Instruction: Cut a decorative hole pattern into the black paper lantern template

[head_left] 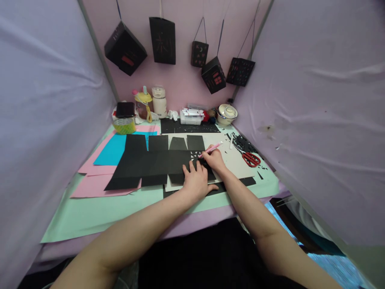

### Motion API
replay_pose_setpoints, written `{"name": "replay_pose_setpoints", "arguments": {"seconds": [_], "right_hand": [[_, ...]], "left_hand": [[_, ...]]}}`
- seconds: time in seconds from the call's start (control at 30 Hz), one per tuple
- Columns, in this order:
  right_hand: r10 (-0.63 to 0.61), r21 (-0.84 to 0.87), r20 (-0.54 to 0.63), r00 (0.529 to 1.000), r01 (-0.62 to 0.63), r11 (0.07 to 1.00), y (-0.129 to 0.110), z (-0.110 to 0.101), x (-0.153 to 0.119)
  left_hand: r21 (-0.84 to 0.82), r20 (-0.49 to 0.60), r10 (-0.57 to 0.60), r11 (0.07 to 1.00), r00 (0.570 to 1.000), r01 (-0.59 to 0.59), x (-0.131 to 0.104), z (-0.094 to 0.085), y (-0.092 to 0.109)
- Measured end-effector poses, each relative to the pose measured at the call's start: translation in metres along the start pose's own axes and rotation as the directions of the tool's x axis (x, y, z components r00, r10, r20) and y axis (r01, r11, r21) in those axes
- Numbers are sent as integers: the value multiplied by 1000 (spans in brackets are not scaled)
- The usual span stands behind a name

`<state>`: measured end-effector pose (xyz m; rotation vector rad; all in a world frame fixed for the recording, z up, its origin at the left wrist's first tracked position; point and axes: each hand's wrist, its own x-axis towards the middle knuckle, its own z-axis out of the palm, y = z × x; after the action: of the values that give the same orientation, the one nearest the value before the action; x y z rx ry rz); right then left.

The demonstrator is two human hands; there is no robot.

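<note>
Pink tool [214,147] slants with tip leftward, pinched by right hand [215,159]; left hand [195,180] spread on black card [155,163].

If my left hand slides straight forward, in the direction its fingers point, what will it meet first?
Sliding over the black card, the left hand would probably first meet the tip of the pink pen, which the right hand holds just ahead; the exact finger line is hard to judge.

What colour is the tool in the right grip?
The slim tool is pink with a whitish end; head view.
</note>
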<state>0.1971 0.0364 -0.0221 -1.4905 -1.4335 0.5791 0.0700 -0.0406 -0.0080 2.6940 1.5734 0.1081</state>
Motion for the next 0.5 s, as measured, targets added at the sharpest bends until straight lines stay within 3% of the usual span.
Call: {"name": "replay_pose_setpoints", "arguments": {"seconds": [0.5], "right_hand": [[-5,68,4,1000,5,998,3,-1,-2]], "left_hand": [[3,2,-8,1000,1000,8,0,0,0]]}}
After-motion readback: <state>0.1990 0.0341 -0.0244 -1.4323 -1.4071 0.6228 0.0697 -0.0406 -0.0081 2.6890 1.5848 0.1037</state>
